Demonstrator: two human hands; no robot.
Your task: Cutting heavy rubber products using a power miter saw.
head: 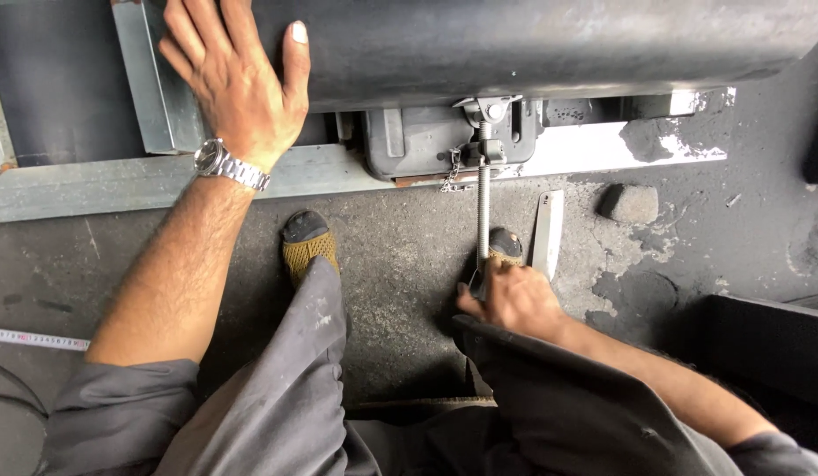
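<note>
The right hand (514,300) is clamped on the lower end of one long, silvery threaded rod (484,203) hanging from a grey bracket (435,141), while the left hand (237,79) lies open-fingered on the dark drum (532,40).

A: So what's lying around on that grimy concrete floor (400,256)?

B: A flat pale metal strip (547,234) right of centre, and a dark stone-like lump (629,204) further right. A tape measure (34,338) pokes in at the left edge.

A: And up top?

B: A grey steel rail (92,185) runs across the upper left. A small chain (451,174) dangles near the middle. 2 mesh-toed shoes (307,240) show, plus grey trousers (294,397).
</note>
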